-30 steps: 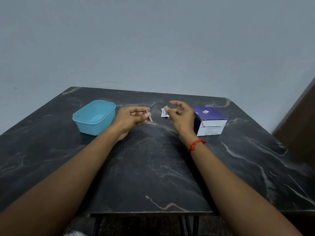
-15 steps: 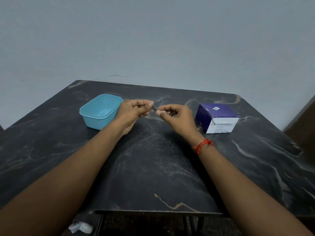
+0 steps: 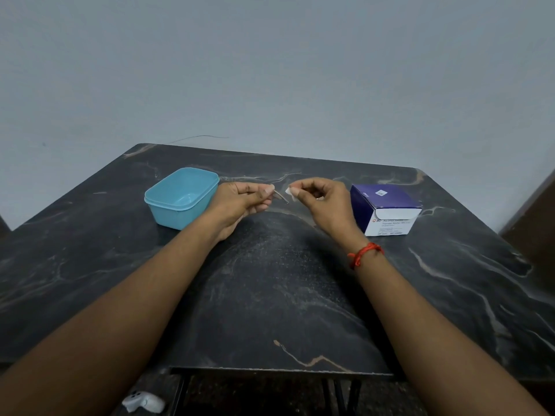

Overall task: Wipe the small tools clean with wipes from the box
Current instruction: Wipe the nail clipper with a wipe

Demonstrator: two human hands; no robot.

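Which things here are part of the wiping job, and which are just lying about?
In the job:
small metal tool, pinched by the left hand
white wipe, pinched by the right hand
purple wipe box
blue tub, probably for tools

Lying about:
white gadget on the floor

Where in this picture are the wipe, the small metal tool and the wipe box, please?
wipe (image 3: 287,191), head view, its exposed white corner.
small metal tool (image 3: 281,197), head view, middle of exposed shaft.
wipe box (image 3: 390,201), head view, purple top face.
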